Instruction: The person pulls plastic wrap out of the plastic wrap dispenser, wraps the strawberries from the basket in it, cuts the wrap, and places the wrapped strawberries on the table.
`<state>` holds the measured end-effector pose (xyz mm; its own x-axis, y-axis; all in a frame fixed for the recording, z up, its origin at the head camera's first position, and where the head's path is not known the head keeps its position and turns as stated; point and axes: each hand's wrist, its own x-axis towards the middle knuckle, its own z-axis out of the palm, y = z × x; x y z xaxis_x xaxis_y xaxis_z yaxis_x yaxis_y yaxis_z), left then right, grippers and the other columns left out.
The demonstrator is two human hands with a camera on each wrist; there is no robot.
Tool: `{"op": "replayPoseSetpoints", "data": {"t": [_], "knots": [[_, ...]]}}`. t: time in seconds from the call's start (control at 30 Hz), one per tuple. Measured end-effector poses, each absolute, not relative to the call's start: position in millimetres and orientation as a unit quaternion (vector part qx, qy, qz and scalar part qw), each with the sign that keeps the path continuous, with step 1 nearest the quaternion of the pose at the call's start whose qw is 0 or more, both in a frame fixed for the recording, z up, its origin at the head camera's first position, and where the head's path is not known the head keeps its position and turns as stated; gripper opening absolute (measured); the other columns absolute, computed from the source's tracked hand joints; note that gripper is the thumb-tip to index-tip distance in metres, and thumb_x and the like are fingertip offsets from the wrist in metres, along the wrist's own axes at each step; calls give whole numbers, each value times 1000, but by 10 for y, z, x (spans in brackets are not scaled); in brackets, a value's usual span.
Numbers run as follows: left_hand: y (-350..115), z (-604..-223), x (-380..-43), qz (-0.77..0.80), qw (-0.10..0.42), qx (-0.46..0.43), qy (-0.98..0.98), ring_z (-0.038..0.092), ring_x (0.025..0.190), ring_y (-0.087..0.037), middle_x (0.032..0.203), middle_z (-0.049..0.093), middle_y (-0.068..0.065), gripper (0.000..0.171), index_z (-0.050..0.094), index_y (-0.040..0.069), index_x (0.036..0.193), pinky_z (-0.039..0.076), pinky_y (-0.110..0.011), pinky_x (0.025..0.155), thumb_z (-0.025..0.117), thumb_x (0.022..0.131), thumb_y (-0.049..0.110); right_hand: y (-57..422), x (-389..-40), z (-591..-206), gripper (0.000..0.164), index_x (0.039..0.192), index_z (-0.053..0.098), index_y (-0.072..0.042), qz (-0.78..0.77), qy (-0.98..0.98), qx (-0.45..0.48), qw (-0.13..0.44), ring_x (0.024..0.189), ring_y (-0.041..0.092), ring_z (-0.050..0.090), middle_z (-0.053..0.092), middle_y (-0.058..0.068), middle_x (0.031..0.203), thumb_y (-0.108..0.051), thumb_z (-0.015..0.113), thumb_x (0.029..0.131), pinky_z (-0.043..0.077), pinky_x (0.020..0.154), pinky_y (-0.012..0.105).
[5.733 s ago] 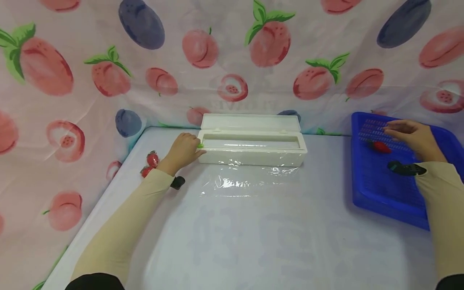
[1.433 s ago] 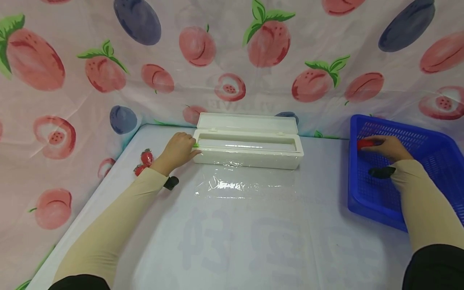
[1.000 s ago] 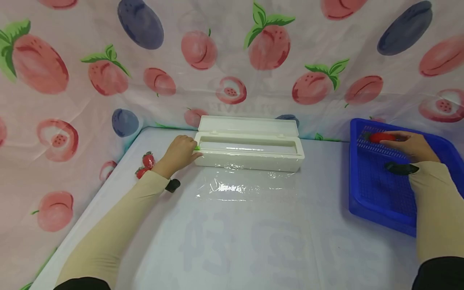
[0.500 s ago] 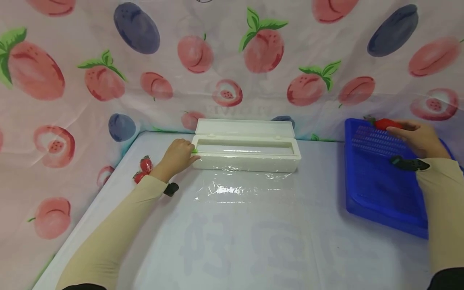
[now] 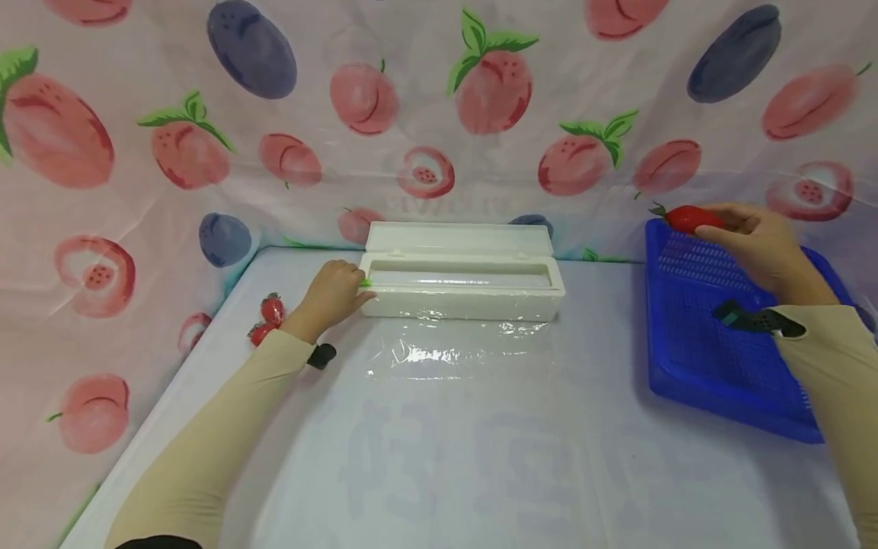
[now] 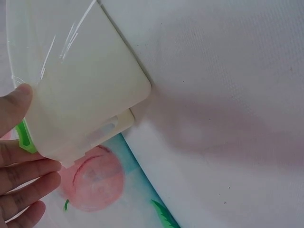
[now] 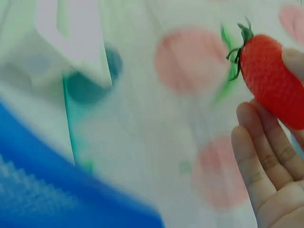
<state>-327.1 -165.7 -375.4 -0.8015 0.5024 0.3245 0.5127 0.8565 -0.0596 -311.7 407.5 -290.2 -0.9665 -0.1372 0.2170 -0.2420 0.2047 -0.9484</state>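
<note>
A white cling film dispenser (image 5: 459,303) stands at the back of the table, lid up, with film drawn over its front edge. My left hand (image 5: 332,296) grips the dispenser's left end. In the left wrist view a green slider (image 6: 24,135) shows between thumb and fingers. My right hand (image 5: 761,248) pinches a red strawberry (image 5: 693,219) above the blue basket's back left corner. Its green leafy top points left. In the right wrist view the thumb lies on the strawberry (image 7: 270,78) and the fingers stretch below it.
The blue basket (image 5: 658,381) with perforated walls stands at the right. Two film-wrapped strawberries (image 5: 267,316) lie on the table's left, beside my left wrist. Clear film (image 5: 425,357) lies on the white table (image 5: 446,465) before the dispenser. A fruit-print curtain (image 5: 480,175) hangs behind.
The right hand took hold of a strawberry in the basket, lifted it out and now carries it slightly left above the rim. The left hand keeps its place on the dispenser.
</note>
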Motion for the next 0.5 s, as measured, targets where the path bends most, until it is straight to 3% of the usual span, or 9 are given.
{"op": "replayPoseSetpoints", "data": {"t": [0.33,0.5], "knots": [[-1668,-3757,-3277,-16,164,-266,-950,64,81,-34,81,68,-18,35,65,-6,82,49,-45,81,71,82,29,3238,-2890,-2856,35,120,62,-12,590,-789,173,-12,91,3,61,65,-10,106,3,58,89,50,76,12],[-1661,-3761,-3273,-16,162,-267,-950,64,82,-34,82,68,-19,35,66,-6,83,49,-45,82,71,83,29,2854,-2770,-2935,33,119,62,-14,553,-812,184,-22,91,1,64,65,-15,104,-2,62,88,52,77,13]]}}
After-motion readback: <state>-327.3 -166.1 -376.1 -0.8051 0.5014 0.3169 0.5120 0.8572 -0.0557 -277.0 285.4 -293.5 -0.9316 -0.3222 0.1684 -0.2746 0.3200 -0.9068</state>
